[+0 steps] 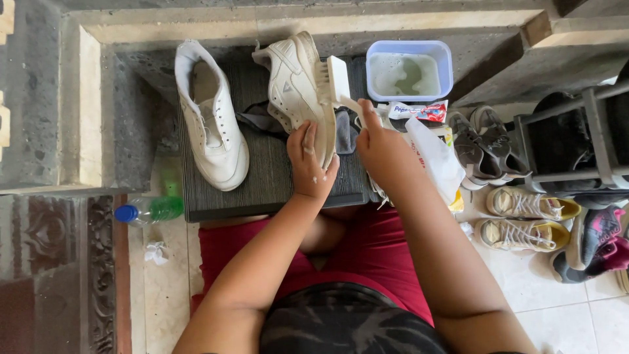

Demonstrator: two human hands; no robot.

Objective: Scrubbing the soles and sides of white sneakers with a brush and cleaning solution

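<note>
My left hand (309, 164) grips a white sneaker (295, 85) by its heel end, holding it on its side with the sole turned right. My right hand (380, 147) holds the handle of a white scrubbing brush (333, 82), whose bristles press against the sneaker's sole edge. Both rest over a dark ribbed board (268, 177) across my lap. The second white sneaker (209, 124) lies upright on the board's left part, apart from both hands. A grey cloth (259, 118) lies under the held shoe.
A blue tub of cloudy water (409, 69) stands at the back right, with a toothpaste tube (419, 110) and a white plastic bag (436, 157) beside it. Several shoes and a dark shoe rack (576, 131) fill the right. A green bottle (147, 211) lies at the left.
</note>
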